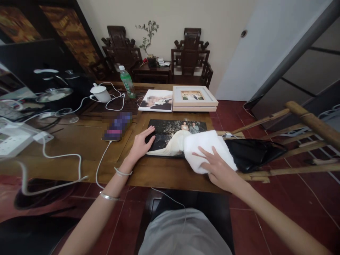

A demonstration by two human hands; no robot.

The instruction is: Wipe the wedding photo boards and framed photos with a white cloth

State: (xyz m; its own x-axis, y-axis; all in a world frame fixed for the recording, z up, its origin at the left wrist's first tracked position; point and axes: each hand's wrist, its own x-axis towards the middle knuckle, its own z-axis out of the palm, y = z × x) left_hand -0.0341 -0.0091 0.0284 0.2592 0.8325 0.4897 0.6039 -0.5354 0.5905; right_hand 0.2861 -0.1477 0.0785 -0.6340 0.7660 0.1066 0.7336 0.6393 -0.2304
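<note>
A dark-backed wedding photo panel lies flat on the wooden table, a long white gown spread across the picture. Against its left edge rests my left hand, fingers stretched out and open. My right hand presses a folded white towel onto the photo's right side, with fingertips on top of the cloth and the thumb side partly hidden. The towel covers the lower right corner of the panel and hangs over its edge.
Behind lie a white-edged photo panel and stacked framed photos. A green-labelled bottle, lidded white cup, charging phone and power strip stand left, with loose cables. A black bag sits right, beside a wooden rack.
</note>
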